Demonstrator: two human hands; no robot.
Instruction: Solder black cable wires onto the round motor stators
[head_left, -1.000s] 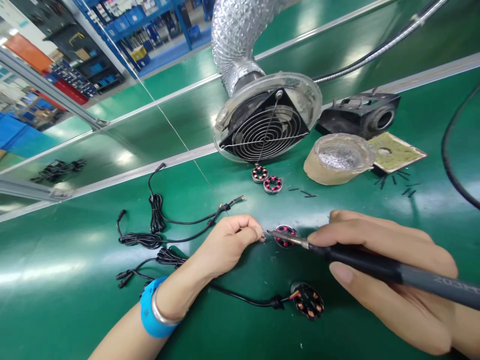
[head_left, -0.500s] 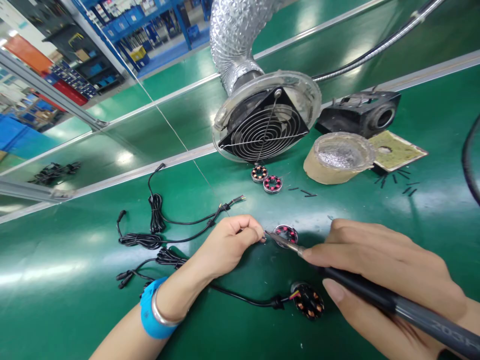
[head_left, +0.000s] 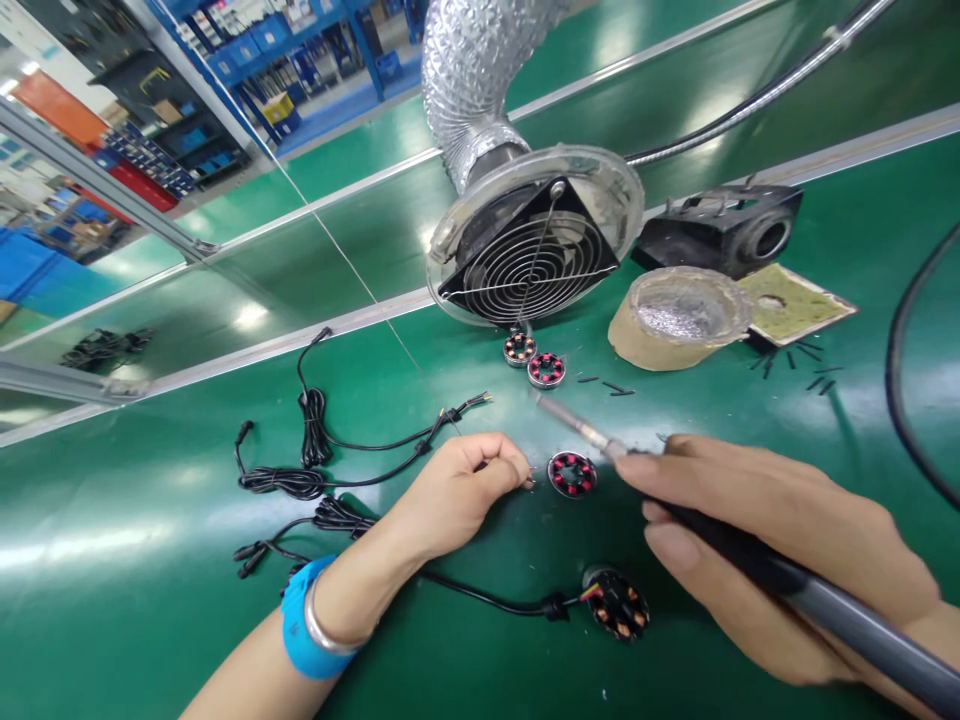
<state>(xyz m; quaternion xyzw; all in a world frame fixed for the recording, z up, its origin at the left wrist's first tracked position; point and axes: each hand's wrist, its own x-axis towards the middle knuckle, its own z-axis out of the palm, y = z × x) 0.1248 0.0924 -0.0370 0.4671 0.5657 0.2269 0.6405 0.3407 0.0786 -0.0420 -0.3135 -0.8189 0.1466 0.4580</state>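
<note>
In my right hand (head_left: 787,550) is a soldering iron (head_left: 795,585), held like a pen. Its metal tip points up and left, over bare green surface between two coil rings. My left hand (head_left: 472,490) is pinched closed, with fine wire ends poking out past the fingertips; the rest of the wires is hidden by the fingers. Just right of those fingertips lies a stator ring with red coils (head_left: 572,474), touched by neither hand. Below it, a copper-wound stator (head_left: 619,603) is joined by coloured leads to a black cable (head_left: 495,598), which passes under my left forearm.
A fume extractor fan (head_left: 532,255) with a foil duct (head_left: 480,80) stands behind. Two more stators (head_left: 546,370) lie before it. A solder pot (head_left: 679,315), a sponge tray (head_left: 799,305) and a black iron stand (head_left: 720,225) are at right. Coiled cables (head_left: 281,481) lie left.
The soldering iron's tip has lifted away from the wire ends at my left fingertips and moved up, farther from me. My left hand stays in place, still pinching.
</note>
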